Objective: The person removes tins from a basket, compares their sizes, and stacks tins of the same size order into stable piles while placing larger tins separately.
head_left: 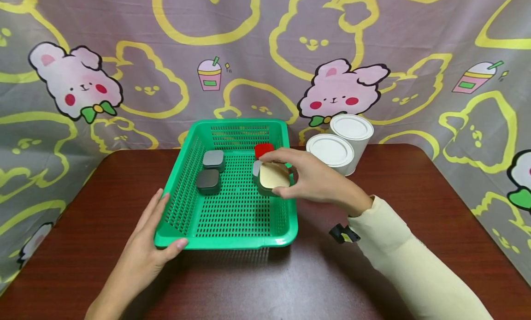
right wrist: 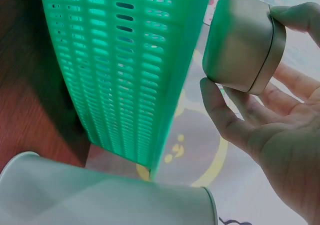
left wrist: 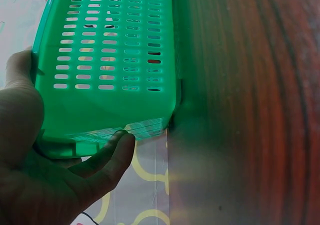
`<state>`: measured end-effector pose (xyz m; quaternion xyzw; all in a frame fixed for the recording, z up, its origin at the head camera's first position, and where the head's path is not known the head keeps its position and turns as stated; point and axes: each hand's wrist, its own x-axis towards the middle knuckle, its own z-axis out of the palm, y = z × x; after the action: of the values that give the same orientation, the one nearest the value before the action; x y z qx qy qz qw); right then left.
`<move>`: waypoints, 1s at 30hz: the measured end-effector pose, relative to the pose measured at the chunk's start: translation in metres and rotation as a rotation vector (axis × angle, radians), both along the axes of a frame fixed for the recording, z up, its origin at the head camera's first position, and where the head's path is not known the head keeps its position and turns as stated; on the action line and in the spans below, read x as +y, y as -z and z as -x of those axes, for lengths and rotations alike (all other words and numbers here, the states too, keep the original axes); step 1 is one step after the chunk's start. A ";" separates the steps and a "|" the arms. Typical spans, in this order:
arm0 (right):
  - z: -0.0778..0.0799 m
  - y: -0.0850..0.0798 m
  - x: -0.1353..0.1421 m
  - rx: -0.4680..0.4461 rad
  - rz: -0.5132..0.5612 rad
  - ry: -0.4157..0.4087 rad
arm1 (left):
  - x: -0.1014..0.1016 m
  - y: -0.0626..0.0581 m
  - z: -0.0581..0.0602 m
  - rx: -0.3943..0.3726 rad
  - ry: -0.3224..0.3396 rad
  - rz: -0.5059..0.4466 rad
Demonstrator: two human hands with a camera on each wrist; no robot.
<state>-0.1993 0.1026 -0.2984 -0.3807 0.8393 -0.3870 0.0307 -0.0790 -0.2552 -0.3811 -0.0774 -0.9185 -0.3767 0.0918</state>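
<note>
A small rounded-square tin with a cream-gold lid (head_left: 274, 174) is pinched between the thumb and fingers of my right hand (head_left: 313, 174), over the right side of a green slotted basket (head_left: 220, 243). The right wrist view shows this tin (right wrist: 242, 42) above the basket's rim level. My left hand (head_left: 143, 246) grips the basket's near left corner, thumb on the front rim and fingers along the outer side. Inside the basket, a silver tin (head_left: 213, 157) and a dark grey tin (head_left: 208, 178) sit at left. At right are a red tin (head_left: 263, 149) and another silver tin (head_left: 255, 171), both partly hidden.
Two white lidded cans (head_left: 330, 150) stand on the brown table (head_left: 398, 186), right of the basket and close together. A patterned cloth (head_left: 257, 57) hangs behind the table. A black device (head_left: 344, 234) is at my right wrist.
</note>
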 end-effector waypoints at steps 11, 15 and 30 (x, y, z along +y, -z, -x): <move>-0.014 -0.010 0.038 -0.052 0.052 0.086 | 0.001 0.000 0.000 0.002 0.001 -0.007; -0.022 -0.013 0.057 -0.069 0.040 0.140 | 0.001 0.000 0.000 0.001 -0.002 -0.002; -0.040 -0.015 0.120 0.024 0.062 0.257 | 0.001 0.000 0.000 -0.004 0.000 0.003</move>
<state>-0.1590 0.2223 -0.2835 -0.2755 0.8692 -0.4086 -0.0410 -0.0791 -0.2547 -0.3809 -0.0767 -0.9193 -0.3755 0.0896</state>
